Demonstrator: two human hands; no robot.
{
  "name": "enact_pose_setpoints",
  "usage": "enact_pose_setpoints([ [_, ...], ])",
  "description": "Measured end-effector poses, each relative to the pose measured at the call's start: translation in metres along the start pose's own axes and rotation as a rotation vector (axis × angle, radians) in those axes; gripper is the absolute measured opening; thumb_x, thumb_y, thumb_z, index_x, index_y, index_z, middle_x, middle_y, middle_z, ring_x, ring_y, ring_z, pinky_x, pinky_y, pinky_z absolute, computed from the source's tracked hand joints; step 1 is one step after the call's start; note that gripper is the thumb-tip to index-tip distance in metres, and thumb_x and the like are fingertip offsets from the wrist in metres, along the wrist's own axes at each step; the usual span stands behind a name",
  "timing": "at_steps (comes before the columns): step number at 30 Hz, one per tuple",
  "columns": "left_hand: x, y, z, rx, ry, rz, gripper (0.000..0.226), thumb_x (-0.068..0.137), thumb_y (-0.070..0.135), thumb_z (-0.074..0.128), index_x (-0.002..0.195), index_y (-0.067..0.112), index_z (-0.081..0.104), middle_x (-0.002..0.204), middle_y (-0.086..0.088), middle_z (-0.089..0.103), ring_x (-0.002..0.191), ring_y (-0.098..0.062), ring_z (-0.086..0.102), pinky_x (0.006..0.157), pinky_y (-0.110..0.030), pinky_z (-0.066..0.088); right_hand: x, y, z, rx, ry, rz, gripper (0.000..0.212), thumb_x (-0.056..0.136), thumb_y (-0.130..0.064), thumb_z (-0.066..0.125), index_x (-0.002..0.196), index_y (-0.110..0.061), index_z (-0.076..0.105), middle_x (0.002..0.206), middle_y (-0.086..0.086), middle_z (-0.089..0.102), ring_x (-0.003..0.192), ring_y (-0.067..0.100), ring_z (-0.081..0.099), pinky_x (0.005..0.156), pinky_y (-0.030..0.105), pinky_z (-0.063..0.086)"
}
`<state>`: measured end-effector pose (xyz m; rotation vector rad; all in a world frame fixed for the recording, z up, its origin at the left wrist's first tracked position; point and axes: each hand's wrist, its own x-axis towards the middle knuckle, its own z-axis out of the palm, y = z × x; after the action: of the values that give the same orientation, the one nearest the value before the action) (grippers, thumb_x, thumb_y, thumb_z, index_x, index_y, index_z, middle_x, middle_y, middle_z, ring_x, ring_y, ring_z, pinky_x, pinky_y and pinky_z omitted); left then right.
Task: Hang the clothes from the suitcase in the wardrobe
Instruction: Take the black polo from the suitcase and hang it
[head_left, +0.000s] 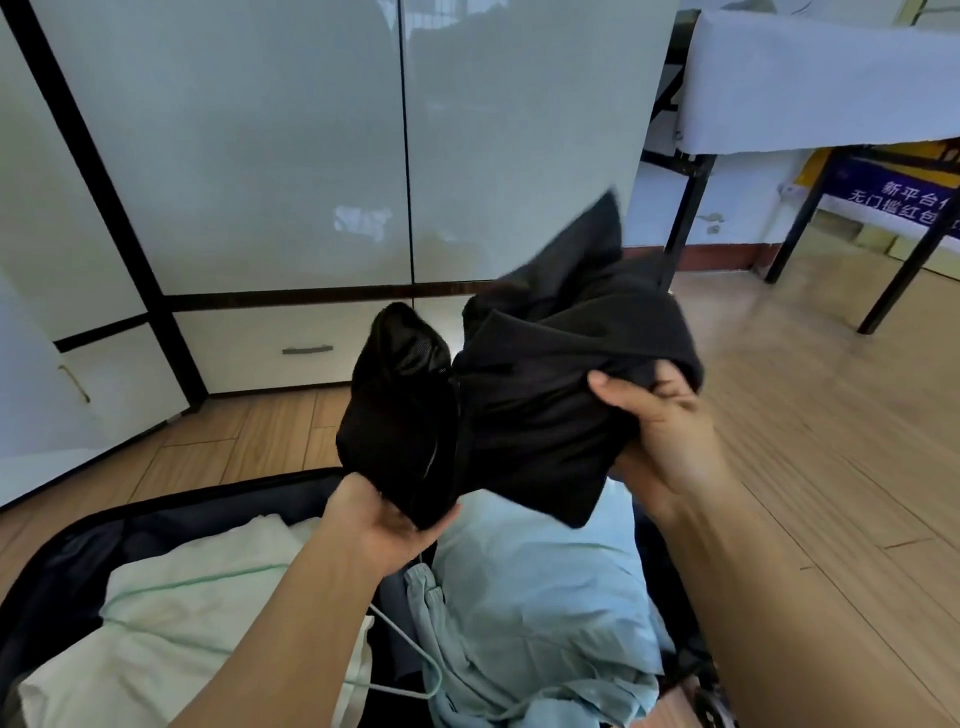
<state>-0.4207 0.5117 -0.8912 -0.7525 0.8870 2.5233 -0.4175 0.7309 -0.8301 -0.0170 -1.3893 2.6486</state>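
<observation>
A bunched black garment (519, 395) hangs in the air above the open dark suitcase (67, 561). My left hand (384, 525) grips its lower left corner from below. My right hand (660, 431) holds its right side, thumb on top of the cloth. Inside the suitcase lie a pale green folded garment (171, 618) on the left and a light blue garment (535, 597) with a drawstring on the right. A thin white hanger wire (410, 654) lies between them. The wardrobe (311, 145) stands ahead with its pale doors shut.
A drawer with a metal handle (307, 349) runs along the wardrobe's base. At the right stands a dark-legged table (691, 208) under a white cloth. Wooden floor (831, 441) spreads to the right of the suitcase. A white panel (41, 405) leans at the left.
</observation>
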Motion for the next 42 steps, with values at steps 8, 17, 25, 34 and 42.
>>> enact_pose_setpoints([
  [8,0.011,-0.012,-0.016,0.143,0.153,-0.073,0.046,0.096,0.044,0.05,0.112,0.002,0.062,0.117,-0.015,0.056,0.103,-0.034,0.057,0.088,-0.051,0.048,-0.009,0.042,-0.07,-0.801,0.375,0.382,0.022,0.08,-0.007,0.067,0.101,-0.011,0.061,0.098,0.009,0.067,0.091,0.032,0.065,0.086,0.045,0.054],
  [17,0.013,-0.032,0.001,0.572,0.096,0.077,0.075,0.083,0.023,0.074,0.145,0.017,0.033,0.144,-0.01,0.044,0.133,-0.026,0.042,0.112,-0.044,0.033,-0.013,0.046,-0.057,-0.53,0.197,0.317,0.039,0.081,0.015,0.044,0.103,-0.012,0.063,0.092,0.006,0.07,0.088,0.023,0.064,0.081,0.038,0.051],
  [25,0.019,-0.044,0.005,0.483,0.076,0.226,0.02,0.088,0.012,0.068,0.105,0.017,0.062,0.109,-0.006,0.069,0.099,-0.026,0.065,0.091,-0.044,0.052,-0.007,0.031,-0.048,0.024,-0.158,0.362,0.057,0.06,-0.058,0.074,0.094,-0.012,0.071,0.096,0.007,0.066,0.091,0.019,0.06,0.091,0.035,0.04],
  [34,0.023,0.003,-0.008,0.061,0.084,0.319,0.026,0.097,0.013,0.053,0.12,0.024,0.054,0.12,-0.008,0.061,0.106,-0.028,0.059,0.069,-0.043,0.051,0.005,0.027,-0.06,0.161,0.346,0.264,0.02,0.09,-0.003,0.039,0.081,-0.003,0.057,0.083,0.014,0.065,0.077,0.026,0.065,0.086,0.037,0.048],
  [42,0.011,0.013,0.007,-0.042,-0.057,0.358,0.038,0.095,0.024,0.055,0.132,0.018,0.05,0.125,-0.007,0.063,0.11,-0.027,0.061,0.08,-0.052,0.05,-0.024,0.072,-0.101,-1.561,0.201,0.613,0.07,0.061,-0.031,0.081,0.118,-0.008,0.046,0.103,0.011,0.062,0.087,0.025,0.062,0.064,0.032,0.05],
])
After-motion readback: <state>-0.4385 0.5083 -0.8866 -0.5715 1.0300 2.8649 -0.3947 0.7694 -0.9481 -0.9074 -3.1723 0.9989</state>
